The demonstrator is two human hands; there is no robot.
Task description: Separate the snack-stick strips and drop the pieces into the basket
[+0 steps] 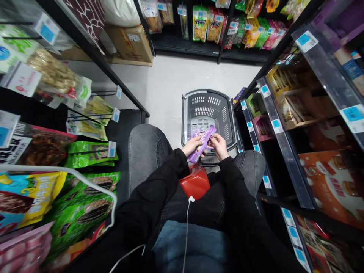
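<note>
A purple snack packet [205,142] is held slanted above the near end of a grey shopping basket [186,113]. My left hand [193,145] is closed on the packet's left side. My right hand [219,146] is closed at its right side, with the fingertips pinching near its edge. More purple and yellowish wrapping shows behind and under the packet; whether it is the same packet I cannot tell. A red bag or box [195,182] rests between my legs, just below my hands, with a white cable plugged in or lying at its near edge.
Shelves with hanging snack bags [93,153] stand close on the left. On the right are tiered shelves with price tags [277,126] and boxes. A cardboard box [129,43] sits at the far left, and more snack bags [200,23] line the far shelf beyond the pale floor [167,81].
</note>
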